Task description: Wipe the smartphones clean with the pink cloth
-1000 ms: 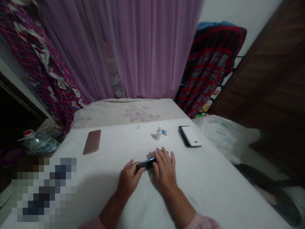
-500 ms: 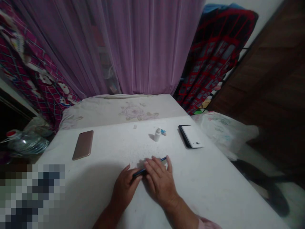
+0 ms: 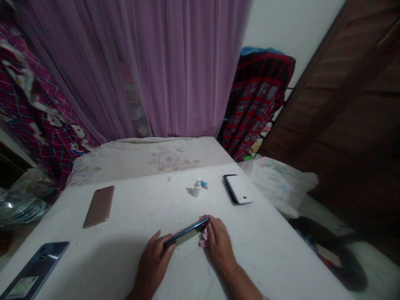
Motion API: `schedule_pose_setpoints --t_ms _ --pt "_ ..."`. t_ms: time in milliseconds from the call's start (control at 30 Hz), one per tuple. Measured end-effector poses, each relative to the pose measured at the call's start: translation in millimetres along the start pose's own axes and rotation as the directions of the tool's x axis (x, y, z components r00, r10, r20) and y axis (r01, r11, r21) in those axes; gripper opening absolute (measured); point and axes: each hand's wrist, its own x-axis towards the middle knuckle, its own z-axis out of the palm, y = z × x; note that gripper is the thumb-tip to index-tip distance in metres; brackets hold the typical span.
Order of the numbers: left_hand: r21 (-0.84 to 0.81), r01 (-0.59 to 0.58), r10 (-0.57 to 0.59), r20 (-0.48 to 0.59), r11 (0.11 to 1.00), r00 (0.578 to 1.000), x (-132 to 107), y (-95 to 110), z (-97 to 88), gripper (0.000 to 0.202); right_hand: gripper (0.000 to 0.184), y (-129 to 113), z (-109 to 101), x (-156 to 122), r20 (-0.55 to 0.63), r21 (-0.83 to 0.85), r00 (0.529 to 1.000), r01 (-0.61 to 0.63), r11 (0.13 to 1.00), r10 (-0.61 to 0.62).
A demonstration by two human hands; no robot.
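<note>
The left hand (image 3: 153, 261) is clamped on one end of the thin phone (image 3: 186, 230), and the right hand (image 3: 219, 241) is closed round its other end. The phone is tilted edge-on between them. Something pink (image 3: 204, 238), too small to make out, shows at the right hand's inner side. Beyond the gap between the hands, the bottle (image 3: 196, 190) stands upright on the worktop (image 3: 131, 216), just beside a tube (image 3: 204, 184). A white phone (image 3: 240, 189) lies beyond and right of the right hand; left of the left hand are a gold phone (image 3: 99, 206), farther out, and a blue phone (image 3: 43, 262), nearer.
</note>
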Motion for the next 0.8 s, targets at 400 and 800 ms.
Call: schedule_pose_setpoints --t_ms 400,800 --pt "-0.163 0.219 -0.199 0.128 0.962 0.971 7.4 2.3 4.9 0.051 0.036 -2.2 -16.8 5.6 0.044 -0.017 0.996 -0.075 0.997 0.075" --pt "0.120 -0.138 0.105 0.248 0.983 0.963 -9.1 -3.8 12.1 0.077 0.037 -3.0 -22.0 7.4 -0.039 0.169 0.929 -0.356 0.919 0.368"
